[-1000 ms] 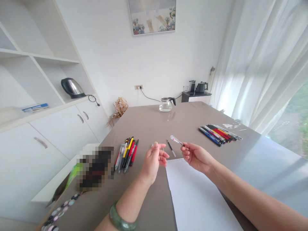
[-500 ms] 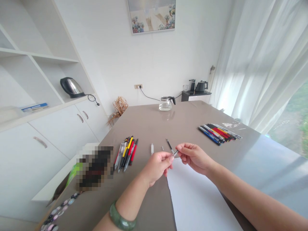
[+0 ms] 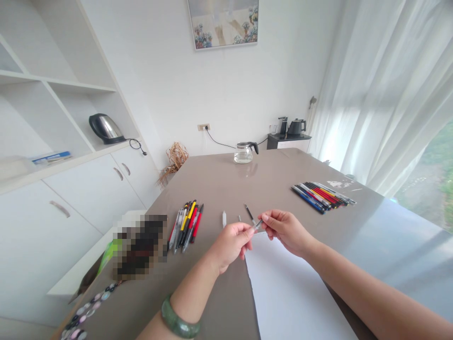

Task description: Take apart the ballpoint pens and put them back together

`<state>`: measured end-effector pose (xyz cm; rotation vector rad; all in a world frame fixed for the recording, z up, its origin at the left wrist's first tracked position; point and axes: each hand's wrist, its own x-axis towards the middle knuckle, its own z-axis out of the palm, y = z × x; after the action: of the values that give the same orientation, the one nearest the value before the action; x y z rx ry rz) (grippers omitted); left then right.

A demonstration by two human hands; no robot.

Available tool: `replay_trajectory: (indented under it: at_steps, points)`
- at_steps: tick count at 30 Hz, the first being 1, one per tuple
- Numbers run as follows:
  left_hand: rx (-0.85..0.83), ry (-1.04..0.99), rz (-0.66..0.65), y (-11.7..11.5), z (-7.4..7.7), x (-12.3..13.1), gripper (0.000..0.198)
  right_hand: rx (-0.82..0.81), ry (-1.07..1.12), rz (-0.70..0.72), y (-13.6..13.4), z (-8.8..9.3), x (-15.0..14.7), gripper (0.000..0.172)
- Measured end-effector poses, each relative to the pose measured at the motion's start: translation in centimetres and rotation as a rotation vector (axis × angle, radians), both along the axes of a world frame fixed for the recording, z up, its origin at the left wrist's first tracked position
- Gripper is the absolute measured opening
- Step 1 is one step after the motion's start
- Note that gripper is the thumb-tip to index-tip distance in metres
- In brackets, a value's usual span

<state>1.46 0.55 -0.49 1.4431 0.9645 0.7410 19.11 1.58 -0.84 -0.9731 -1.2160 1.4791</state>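
Between my two hands is a small clear-and-dark pen part (image 3: 258,225). My left hand (image 3: 234,242) pinches its lower end with thumb and fingers. At its upper end, the thumb and forefinger of my right hand (image 3: 283,230) are closed on it. Just beyond the hands lie a dark pen refill (image 3: 249,212), a white pen barrel piece (image 3: 224,218) and a tiny spring-like piece (image 3: 239,218), partly hidden by my left hand. A white sheet of paper (image 3: 290,288) lies under and in front of my right hand.
Several pens (image 3: 186,226) lie bunched on the left of the table (image 3: 212,184), and another row of pens (image 3: 322,196) on the right. A glass pot (image 3: 243,153) stands at the back. A pixelated dark object (image 3: 141,248) and a beaded strap (image 3: 88,309) are at the left edge.
Almost nothing differs. Both hands keep their pinch on the pen part, with only a very slight shift of the fingers.
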Motion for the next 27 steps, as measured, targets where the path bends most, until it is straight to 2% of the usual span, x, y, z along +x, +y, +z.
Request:
replay_trajectory:
  at_steps: [3,8,13,16,19,23,27]
  points:
    - [0.001,-0.009,-0.004,0.0,-0.1,-0.1,0.032,0.077,-0.07,-0.06,0.1,-0.1,0.0,0.026]
    - [-0.024,-0.045,0.028,0.1,-0.2,0.1,0.031,0.078,-0.072,-0.093,0.2,0.2,0.3,0.026]
    - [-0.058,-0.13,0.207,0.2,0.1,0.1,0.03,0.081,-0.122,-0.156,0.9,0.0,1.0,0.023]
    - [-0.065,-0.184,0.312,0.5,0.1,-0.1,0.029,0.09,-0.359,-0.276,1.6,-0.8,1.6,0.024]
    - [-0.073,-0.226,0.346,0.6,0.1,-0.4,0.029,0.118,-0.672,-0.368,2.2,-1.5,1.9,0.025]
    - [-0.097,-0.267,0.334,0.5,0.2,-0.5,0.03,0.239,-0.987,-0.364,3.1,-1.7,1.7,0.023]
    - [-0.091,-0.271,0.319,0.3,0.4,-0.6,0.031,0.32,-1.071,-0.336,3.9,-1.8,0.9,0.017]
